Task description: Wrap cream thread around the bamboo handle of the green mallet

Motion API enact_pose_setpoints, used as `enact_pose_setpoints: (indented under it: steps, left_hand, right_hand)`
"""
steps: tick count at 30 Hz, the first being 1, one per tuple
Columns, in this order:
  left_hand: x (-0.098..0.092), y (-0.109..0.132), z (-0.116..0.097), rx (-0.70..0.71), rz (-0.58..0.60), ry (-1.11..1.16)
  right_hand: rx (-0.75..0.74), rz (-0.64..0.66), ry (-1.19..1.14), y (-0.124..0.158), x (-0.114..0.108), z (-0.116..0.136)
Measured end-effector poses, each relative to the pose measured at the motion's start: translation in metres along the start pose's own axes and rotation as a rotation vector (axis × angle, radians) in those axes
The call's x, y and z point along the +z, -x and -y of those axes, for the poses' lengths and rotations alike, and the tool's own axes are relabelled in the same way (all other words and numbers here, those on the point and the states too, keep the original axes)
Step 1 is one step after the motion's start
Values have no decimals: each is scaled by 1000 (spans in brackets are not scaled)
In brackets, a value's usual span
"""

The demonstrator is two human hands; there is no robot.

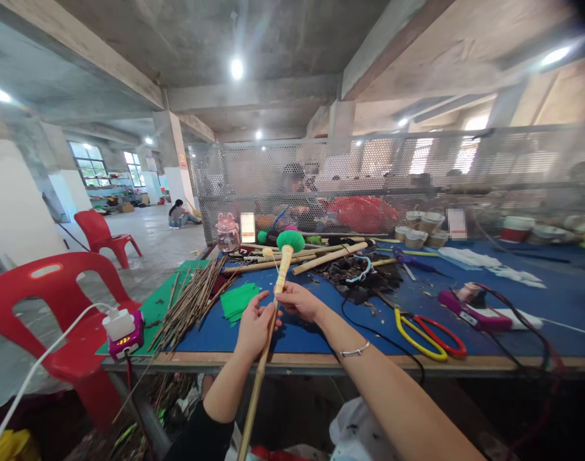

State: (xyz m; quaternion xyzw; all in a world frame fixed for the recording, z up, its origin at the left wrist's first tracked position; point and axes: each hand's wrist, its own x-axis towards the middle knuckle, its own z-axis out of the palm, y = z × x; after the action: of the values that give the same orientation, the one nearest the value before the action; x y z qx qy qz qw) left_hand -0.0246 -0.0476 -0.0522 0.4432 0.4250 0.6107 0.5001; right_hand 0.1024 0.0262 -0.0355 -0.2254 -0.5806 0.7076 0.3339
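A long bamboo stick (256,390) slants up from my lap past the table edge. Its upper part carries a pale yellow wrapping (283,264), and a round green fabric head (291,241) tops it. My left hand (256,322) is closed around the stick just below the wrapping. My right hand (299,302) pinches the wrapping's lower end between thumb and fingers. A thin strand runs beside the wrapping to a small yellowish piece (268,252); I cannot tell what that piece is. Green cloth (239,301) lies on the table left of my hands.
Thin twigs (189,304) are piled at left, near a red chair (57,307). Thicker bamboo poles (328,257) and dark scraps (369,280) lie behind my hands. Scissors with yellow and red handles (424,333) and a purple power strip (475,309) lie right. Behind stands a perforated metal screen (264,166).
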Motion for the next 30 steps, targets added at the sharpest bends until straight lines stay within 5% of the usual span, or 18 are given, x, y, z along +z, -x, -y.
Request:
enact_pose_setpoints:
  steps: [6,12,17,22,30]
  left_hand:
    - [0,-3,9,146,-75,-46]
    - [-3,-2,0,-6,43,99]
    - [-3,-3,-3,-94,103,72]
    - [1,-4,3,124,-112,-58]
    - [0,0,-2,264,-128,-321]
  right_hand:
    - [-46,-49,34,-3,-2,-2]
    - [15,62,-53,2,-1,2]
    - [-37,-11,21,-1,-3,-3]
    - [-79,-93,64,-4,-2,-4]
    - [-113,-125,89,-6,-4,-4]
